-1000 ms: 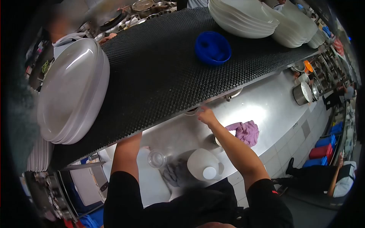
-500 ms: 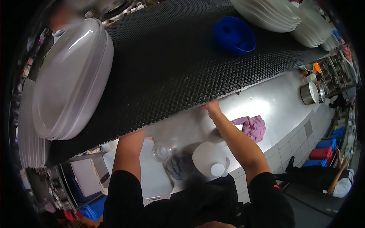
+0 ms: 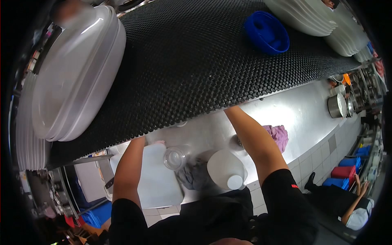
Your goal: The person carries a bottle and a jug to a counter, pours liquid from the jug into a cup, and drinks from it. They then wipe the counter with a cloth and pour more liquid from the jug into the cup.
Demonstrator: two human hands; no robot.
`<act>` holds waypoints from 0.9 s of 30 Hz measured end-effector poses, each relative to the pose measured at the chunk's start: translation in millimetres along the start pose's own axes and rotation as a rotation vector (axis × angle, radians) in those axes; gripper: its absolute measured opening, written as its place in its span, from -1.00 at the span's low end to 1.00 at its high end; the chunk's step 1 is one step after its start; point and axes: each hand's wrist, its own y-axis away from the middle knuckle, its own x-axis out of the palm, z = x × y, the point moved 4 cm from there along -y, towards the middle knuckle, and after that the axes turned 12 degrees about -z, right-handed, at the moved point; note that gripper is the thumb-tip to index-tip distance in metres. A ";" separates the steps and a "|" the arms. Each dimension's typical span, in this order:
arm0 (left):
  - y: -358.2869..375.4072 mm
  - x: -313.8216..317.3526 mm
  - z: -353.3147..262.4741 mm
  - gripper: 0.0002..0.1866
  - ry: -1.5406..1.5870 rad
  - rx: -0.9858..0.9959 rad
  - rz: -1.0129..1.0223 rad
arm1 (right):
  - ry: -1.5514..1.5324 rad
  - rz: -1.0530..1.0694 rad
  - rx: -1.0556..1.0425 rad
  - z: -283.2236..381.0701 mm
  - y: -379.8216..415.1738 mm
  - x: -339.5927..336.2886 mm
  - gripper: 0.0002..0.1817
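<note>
Both of my forearms reach in under a shelf with a black textured mat (image 3: 171, 77), which hides both hands. My left forearm (image 3: 130, 167) passes over a white cutting board (image 3: 161, 179). On the right, my right forearm (image 3: 255, 141) slants up across the steel counter (image 3: 196, 134), its wrist at the shelf edge. What either hand holds or touches is hidden. Between the arms are a clear round plastic container (image 3: 174, 158), a crumpled grey cloth (image 3: 194, 175) and a white jug with a white cap (image 3: 224, 169). A purple cloth (image 3: 278, 136) lies just beyond my right forearm.
Stacked white oval platters (image 3: 81, 73) stand on the shelf's left, with a blue plastic bowl-like piece (image 3: 266, 32) and stacked white plates (image 3: 304, 16) at right. Metal pots (image 3: 337, 105) sit at the far right. Another person (image 3: 339, 200) is in the aisle beside bins (image 3: 345, 172).
My left forearm has shifted left, and my right hand has slid out of sight under the shelf. A small pale rim now shows under the shelf edge. The view has shifted slightly.
</note>
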 end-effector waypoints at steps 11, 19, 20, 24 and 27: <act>-54.7 91.2 -30.7 -0.37 0.053 0.097 0.185 | 0.458 0.175 -0.509 60.1 36.0 -64.8 -0.51; 184.4 78.0 -190.0 -0.52 -0.801 0.728 -0.790 | 0.113 0.021 -0.049 105.6 253.2 -288.1 -0.85; 263.7 110.1 -233.2 -0.56 -0.653 0.319 -0.793 | 0.151 0.106 -0.032 104.1 278.9 -295.3 -0.87; 366.9 246.3 -219.2 -0.51 -0.604 1.105 -0.058 | 0.328 0.399 -0.421 152.3 334.7 -273.5 -0.60; 384.4 319.1 -191.9 -0.43 -0.886 1.191 0.011 | 0.428 0.539 -0.517 143.7 332.2 -267.1 -0.61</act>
